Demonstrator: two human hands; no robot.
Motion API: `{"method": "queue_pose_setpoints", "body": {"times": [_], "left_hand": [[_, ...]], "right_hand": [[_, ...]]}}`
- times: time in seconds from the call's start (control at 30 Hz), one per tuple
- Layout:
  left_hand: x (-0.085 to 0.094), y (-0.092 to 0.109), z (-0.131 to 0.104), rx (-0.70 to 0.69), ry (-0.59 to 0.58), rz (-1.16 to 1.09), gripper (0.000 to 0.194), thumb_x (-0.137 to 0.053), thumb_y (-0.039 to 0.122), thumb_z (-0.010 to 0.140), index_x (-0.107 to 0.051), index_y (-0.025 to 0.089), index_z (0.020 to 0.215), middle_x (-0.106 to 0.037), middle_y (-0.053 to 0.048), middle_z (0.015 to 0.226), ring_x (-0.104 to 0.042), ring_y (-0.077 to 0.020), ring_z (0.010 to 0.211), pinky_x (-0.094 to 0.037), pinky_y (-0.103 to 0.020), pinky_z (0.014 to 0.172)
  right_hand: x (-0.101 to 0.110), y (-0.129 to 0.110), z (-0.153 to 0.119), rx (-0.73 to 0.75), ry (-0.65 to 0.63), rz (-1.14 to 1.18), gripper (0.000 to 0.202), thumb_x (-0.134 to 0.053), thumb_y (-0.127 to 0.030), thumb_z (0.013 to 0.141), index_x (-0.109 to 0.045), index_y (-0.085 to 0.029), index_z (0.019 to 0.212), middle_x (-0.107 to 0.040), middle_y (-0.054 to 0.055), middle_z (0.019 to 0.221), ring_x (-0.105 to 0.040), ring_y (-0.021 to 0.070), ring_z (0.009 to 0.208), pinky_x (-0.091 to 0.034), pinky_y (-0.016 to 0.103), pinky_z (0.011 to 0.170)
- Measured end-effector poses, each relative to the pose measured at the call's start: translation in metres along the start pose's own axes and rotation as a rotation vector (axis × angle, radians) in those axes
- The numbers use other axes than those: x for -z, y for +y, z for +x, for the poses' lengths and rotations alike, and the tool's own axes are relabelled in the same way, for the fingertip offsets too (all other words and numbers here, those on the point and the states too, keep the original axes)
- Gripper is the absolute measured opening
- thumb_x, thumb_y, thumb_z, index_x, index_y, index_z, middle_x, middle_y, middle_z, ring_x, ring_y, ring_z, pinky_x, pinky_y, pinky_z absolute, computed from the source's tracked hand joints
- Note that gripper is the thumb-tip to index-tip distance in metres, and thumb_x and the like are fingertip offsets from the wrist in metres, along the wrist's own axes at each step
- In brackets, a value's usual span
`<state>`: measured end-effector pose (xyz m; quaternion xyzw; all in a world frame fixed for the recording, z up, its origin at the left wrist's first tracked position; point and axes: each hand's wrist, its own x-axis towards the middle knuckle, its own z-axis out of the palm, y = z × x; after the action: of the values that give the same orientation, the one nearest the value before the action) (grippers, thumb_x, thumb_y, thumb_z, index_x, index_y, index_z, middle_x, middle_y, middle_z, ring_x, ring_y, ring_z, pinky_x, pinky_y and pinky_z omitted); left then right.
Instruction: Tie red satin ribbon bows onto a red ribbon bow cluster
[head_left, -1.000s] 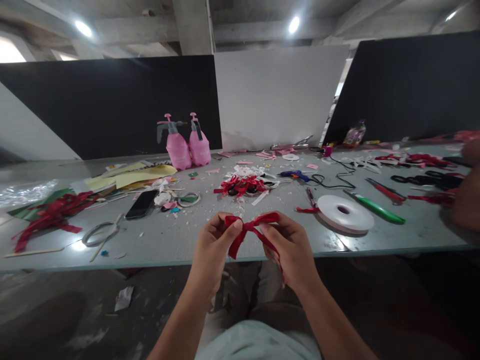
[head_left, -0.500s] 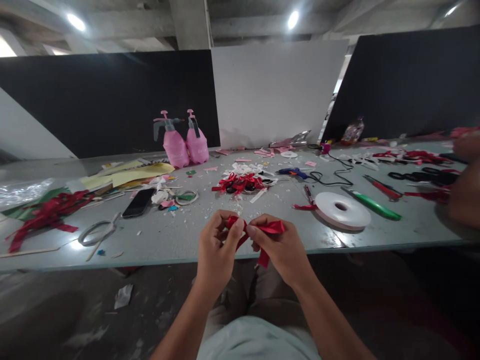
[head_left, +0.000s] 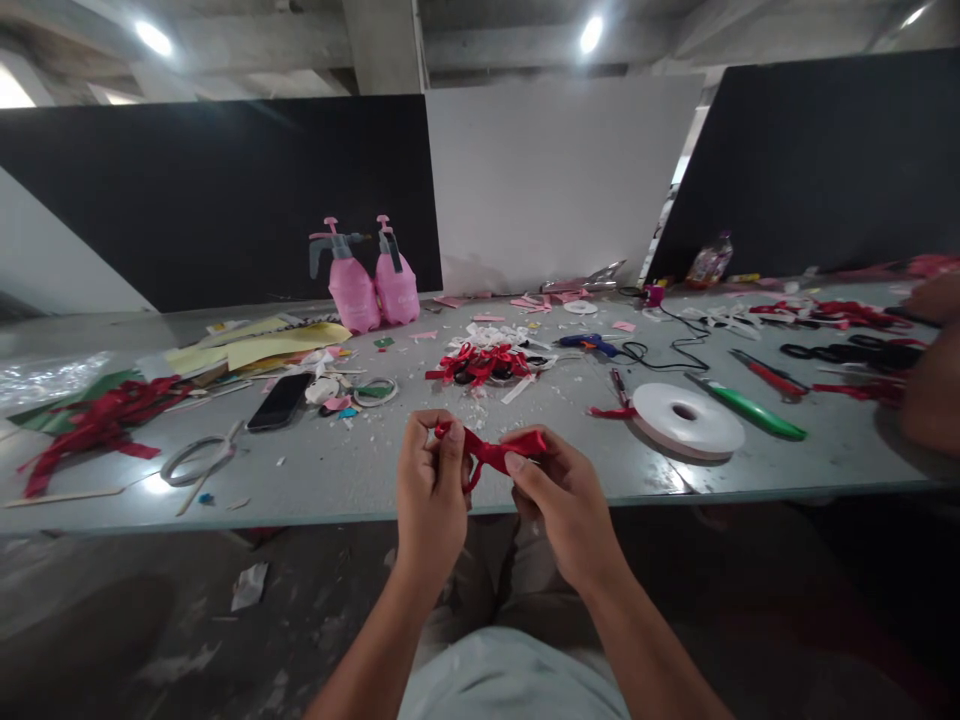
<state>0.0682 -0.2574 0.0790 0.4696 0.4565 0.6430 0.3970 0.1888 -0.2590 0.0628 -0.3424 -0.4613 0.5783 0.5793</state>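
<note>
A red ribbon bow point(head_left: 493, 455) is stretched between my two hands, just above the table's front edge. My left hand point(head_left: 433, 490) pinches its left loop between thumb and fingers. On the other side, my right hand point(head_left: 559, 490) grips the right loop, thumb in front and fingers behind. The bow's centre looks gathered tight, and a narrow strip hangs below it near my left fingers. Beyond my hands lies a heap of red bows point(head_left: 484, 365) with white bows point(head_left: 499, 335) behind it.
On the right are a white ribbon roll point(head_left: 686, 420), a green cutter point(head_left: 757, 412), a blue glue gun point(head_left: 589, 343) and a co-worker's arm point(head_left: 934, 390). To the left lie a phone point(head_left: 279, 402), red ribbons point(head_left: 105, 425) and two pink spray bottles point(head_left: 375, 290).
My hands have drawn slightly apart, and the bow's knot now shows between them. My left fingers have slid outward to the left loop. The tail hanging under my right hand is no longer visible.
</note>
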Motion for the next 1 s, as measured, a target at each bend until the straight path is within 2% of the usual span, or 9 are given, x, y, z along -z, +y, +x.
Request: {"method": "queue_pose_setpoints", "body": {"times": [0.17,0.4,0.5,0.57,0.63,0.7,0.8,0.9,1.0], "left_hand": [[0.003,0.001,-0.003,-0.065,-0.006,0.023,0.023,-0.053,0.045,0.090,-0.047,0.023,0.090,-0.038,0.009,0.049,-0.032,-0.0055,0.037,-0.028,-0.014,0.035],[0.004,0.001,-0.008,-0.228,0.029,0.092,0.017,-0.053,0.038,0.091,-0.050,0.021,0.091,-0.044,0.007,0.054,-0.036,-0.0053,0.042,-0.032,-0.015,0.041],[0.005,0.001,-0.009,-0.278,0.036,0.119,0.015,-0.054,0.036,0.091,-0.052,0.021,0.090,-0.047,0.005,0.059,-0.039,-0.0052,0.045,-0.033,-0.015,0.044],[0.007,0.000,-0.008,-0.290,0.048,0.123,0.016,-0.056,0.037,0.090,-0.055,0.020,0.091,-0.051,0.003,0.067,-0.044,-0.0058,0.052,-0.037,-0.015,0.049],[0.010,-0.001,-0.008,-0.260,0.024,0.101,0.020,-0.056,0.039,0.089,-0.058,0.020,0.096,-0.056,0.000,0.079,-0.051,-0.0078,0.064,-0.041,-0.017,0.057],[0.013,-0.001,-0.008,-0.191,-0.073,0.068,0.025,-0.057,0.040,0.088,-0.059,0.021,0.103,-0.059,-0.003,0.089,-0.054,-0.0100,0.073,-0.045,-0.019,0.064],[0.015,0.003,-0.010,-0.098,-0.201,0.059,0.024,-0.062,0.039,0.085,-0.062,0.020,0.099,-0.061,-0.003,0.090,-0.055,-0.0104,0.072,-0.046,-0.021,0.066],[0.014,0.009,-0.012,-0.055,-0.175,0.068,0.020,-0.064,0.037,0.083,-0.063,0.017,0.085,-0.061,-0.001,0.079,-0.054,-0.0090,0.066,-0.045,-0.019,0.063],[0.013,0.014,-0.011,-0.028,-0.143,0.078,0.023,-0.063,0.039,0.083,-0.065,0.016,0.080,-0.060,0.000,0.070,-0.051,-0.0081,0.060,-0.043,-0.018,0.057]], "right_hand": [[0.001,-0.002,0.000,-0.018,-0.011,0.042,0.027,-0.062,-0.030,0.081,-0.060,-0.023,0.108,-0.046,-0.006,0.068,-0.029,0.0028,0.044,-0.025,0.016,0.040],[0.001,-0.005,-0.001,-0.015,0.036,-0.033,0.026,-0.066,-0.044,0.079,-0.063,-0.019,0.089,-0.049,-0.003,0.067,-0.038,0.0052,0.049,-0.032,0.017,0.042],[0.000,-0.005,-0.001,0.028,0.053,-0.063,0.028,-0.069,-0.044,0.078,-0.060,-0.017,0.073,-0.045,-0.004,0.060,-0.036,0.0052,0.048,-0.028,0.017,0.041],[-0.001,-0.005,-0.001,0.068,0.073,-0.084,0.028,-0.070,-0.042,0.077,-0.060,-0.017,0.070,-0.044,-0.004,0.057,-0.033,0.0047,0.047,-0.026,0.017,0.041],[-0.002,-0.005,-0.001,0.100,0.081,-0.105,0.025,-0.070,-0.040,0.078,-0.062,-0.017,0.071,-0.046,-0.004,0.058,-0.032,0.0044,0.046,-0.027,0.018,0.041],[-0.002,-0.006,-0.001,0.117,0.071,-0.132,0.023,-0.069,-0.039,0.078,-0.063,-0.017,0.072,-0.047,-0.004,0.058,-0.032,0.0046,0.047,-0.028,0.019,0.043],[-0.002,-0.008,-0.002,0.127,0.040,-0.165,0.022,-0.066,-0.037,0.080,-0.065,-0.016,0.072,-0.048,-0.003,0.057,-0.032,0.0052,0.048,-0.029,0.019,0.045],[-0.002,-0.009,-0.005,0.140,0.014,-0.189,0.020,-0.063,-0.033,0.083,-0.064,-0.016,0.072,-0.048,-0.003,0.057,-0.034,0.0059,0.050,-0.031,0.019,0.047],[-0.001,-0.010,-0.006,0.163,0.028,-0.202,0.018,-0.061,-0.030,0.085,-0.063,-0.016,0.072,-0.050,-0.003,0.062,-0.039,0.0070,0.055,-0.033,0.019,0.051]]}}
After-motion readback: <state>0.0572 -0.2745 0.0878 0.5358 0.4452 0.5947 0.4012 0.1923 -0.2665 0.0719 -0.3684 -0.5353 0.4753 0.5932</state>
